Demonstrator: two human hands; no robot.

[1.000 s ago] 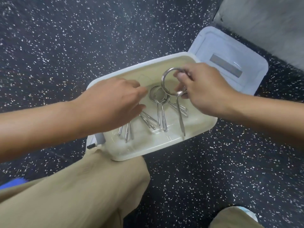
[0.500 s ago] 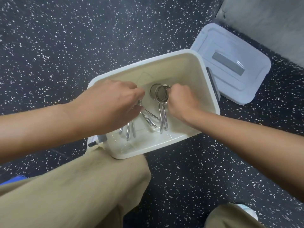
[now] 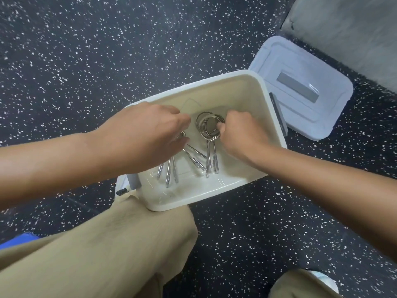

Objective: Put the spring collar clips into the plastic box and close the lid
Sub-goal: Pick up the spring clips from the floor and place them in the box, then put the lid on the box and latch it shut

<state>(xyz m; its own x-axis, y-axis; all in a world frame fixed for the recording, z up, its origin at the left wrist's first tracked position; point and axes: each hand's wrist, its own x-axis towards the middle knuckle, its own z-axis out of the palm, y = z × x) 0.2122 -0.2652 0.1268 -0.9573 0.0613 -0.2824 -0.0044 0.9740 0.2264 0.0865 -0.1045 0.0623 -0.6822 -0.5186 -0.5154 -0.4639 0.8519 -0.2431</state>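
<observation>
Floor (image 3: 86, 61) is black rubber, white-speckled, filling the frame, evenly lit, no hard shadows; a grey matte slab (image 3: 354, 35) sits at the floor's far right corner, edge running diagonally.

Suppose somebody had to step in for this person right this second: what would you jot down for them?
Left hand: down inside the plastic box, fingers curled over one clip's ring; whether it grips is hidden.
Right hand: also in the box, closed beside the stacked rings of the spring collar clips; grip unclear.
Things: several clips lie on the box bottom, handles pointing toward the person. No clips show on the floor. The lid lies off, on the floor beyond the box's right side.
Done: clips seem to be in.
Left: withdraw both hands, fetch the lid, close the box.
</observation>
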